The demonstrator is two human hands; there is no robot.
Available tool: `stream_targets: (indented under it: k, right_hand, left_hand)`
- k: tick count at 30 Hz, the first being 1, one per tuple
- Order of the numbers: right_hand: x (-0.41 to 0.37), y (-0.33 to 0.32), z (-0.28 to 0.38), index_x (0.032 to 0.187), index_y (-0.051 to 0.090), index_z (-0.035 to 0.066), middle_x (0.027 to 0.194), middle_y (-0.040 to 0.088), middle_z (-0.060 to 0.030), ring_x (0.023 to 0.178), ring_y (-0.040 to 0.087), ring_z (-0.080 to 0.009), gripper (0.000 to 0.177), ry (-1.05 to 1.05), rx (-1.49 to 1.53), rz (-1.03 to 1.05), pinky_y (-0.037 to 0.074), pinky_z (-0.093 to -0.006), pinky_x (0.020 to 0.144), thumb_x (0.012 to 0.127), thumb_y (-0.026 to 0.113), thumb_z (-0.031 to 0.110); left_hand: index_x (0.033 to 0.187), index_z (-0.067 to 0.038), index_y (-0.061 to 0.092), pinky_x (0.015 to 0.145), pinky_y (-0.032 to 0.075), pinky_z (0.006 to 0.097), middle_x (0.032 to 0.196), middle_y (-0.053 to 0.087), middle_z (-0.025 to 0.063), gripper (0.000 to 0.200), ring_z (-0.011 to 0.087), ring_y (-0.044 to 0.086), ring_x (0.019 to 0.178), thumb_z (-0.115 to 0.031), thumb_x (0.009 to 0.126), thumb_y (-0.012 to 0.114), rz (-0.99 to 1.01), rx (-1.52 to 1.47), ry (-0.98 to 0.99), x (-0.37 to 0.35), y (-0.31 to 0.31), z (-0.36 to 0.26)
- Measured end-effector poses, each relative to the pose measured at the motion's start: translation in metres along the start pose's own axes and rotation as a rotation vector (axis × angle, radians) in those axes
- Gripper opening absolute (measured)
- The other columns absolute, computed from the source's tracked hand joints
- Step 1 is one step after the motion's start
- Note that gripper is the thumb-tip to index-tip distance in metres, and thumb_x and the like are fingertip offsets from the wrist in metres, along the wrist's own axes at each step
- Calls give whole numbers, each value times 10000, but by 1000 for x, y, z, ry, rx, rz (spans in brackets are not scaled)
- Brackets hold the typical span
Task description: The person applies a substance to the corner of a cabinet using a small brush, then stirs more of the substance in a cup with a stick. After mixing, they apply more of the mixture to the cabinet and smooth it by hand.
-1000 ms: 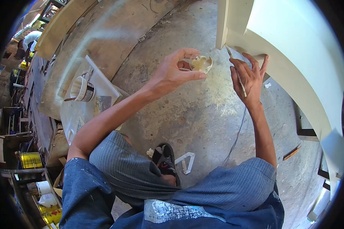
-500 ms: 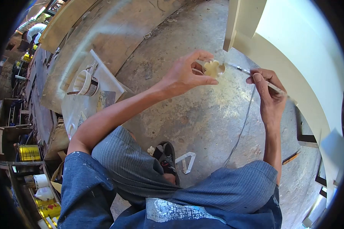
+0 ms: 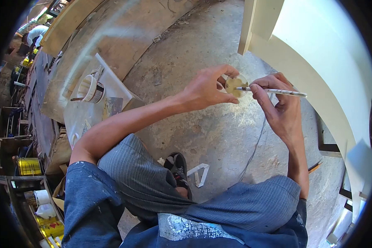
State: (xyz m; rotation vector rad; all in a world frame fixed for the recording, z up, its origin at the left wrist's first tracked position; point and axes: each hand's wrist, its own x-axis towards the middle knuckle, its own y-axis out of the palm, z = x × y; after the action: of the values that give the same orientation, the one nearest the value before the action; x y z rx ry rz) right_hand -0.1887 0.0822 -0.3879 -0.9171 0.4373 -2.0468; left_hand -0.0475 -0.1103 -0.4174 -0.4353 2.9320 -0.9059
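Between the thumb and fingers of my left hand [image 3: 213, 86] is a small round cup [image 3: 230, 81] with pale yellowish stuff inside. My right hand [image 3: 278, 103] pinches a thin paintbrush [image 3: 286, 91] whose handle is pale and smeared. The brush lies nearly level, its tip over or in the cup; its bristles are hard to make out. Both hands are held above the concrete floor, close to each other. To the right of them curves a cream-coloured panel [image 3: 314, 68] with an upright board [image 3: 247, 29] at its far end.
A white tub [image 3: 89, 90] with a stick across it stands on a low board [image 3: 76, 118] at left. On the floor lie a white triangular frame [image 3: 199, 175] and a cable [image 3: 252, 155]. Yellow cans [image 3: 29, 166] sit at far left. A person [image 3: 37, 34] bends in the distance.
My right hand has moved left and the brush tip has come from beside the cup to the cup itself. My left hand and the cup have shifted slightly down and right.
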Motion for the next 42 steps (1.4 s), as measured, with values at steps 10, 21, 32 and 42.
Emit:
stream_targets:
  k: [10, 21, 32, 42]
  right_hand:
    - [-11, -22, -27, 1001, 763, -8, 856, 715, -44, 807, 649, -113, 177, 219, 356, -88, 514, -272, 770, 1020, 699, 156]
    - [-25, -30, -41, 1047, 757, -2, 848, 729, -41, 833, 664, -116, 162, 246, 490, -90, 512, -290, 797, 1019, 709, 150]
    - [-13, -16, -54, 1047, 788, 46, 967, 764, -69, 982, 689, -215, 144, -135, -75, -231, 548, -363, 877, 909, 762, 17]
    - [19, 29, -93, 1247, 732, 151, 1122, 746, -4, 1231, 628, -243, 420, -471, -646, -346, 321, -619, 1235, 849, 790, 30]
  left_hand:
    - [1339, -55, 642, 961, 569, 378, 1178, 733, 105, 671, 207, 697, 1033, -281, 783, 942, -27, 22, 21, 2, 2, -2]
    - [1326, -50, 640, 943, 572, 356, 1180, 727, 94, 666, 191, 693, 1023, -284, 782, 946, -27, 17, -7, 4, 2, 3]
    - [1322, 5, 634, 883, 571, 306, 1171, 707, 93, 632, 155, 681, 992, -257, 825, 922, -84, -42, -139, 2, -5, 12]
    - [1312, 28, 637, 801, 590, 347, 1096, 741, 186, 773, 232, 727, 952, -403, 754, 955, -118, -59, -82, -5, -8, 23]
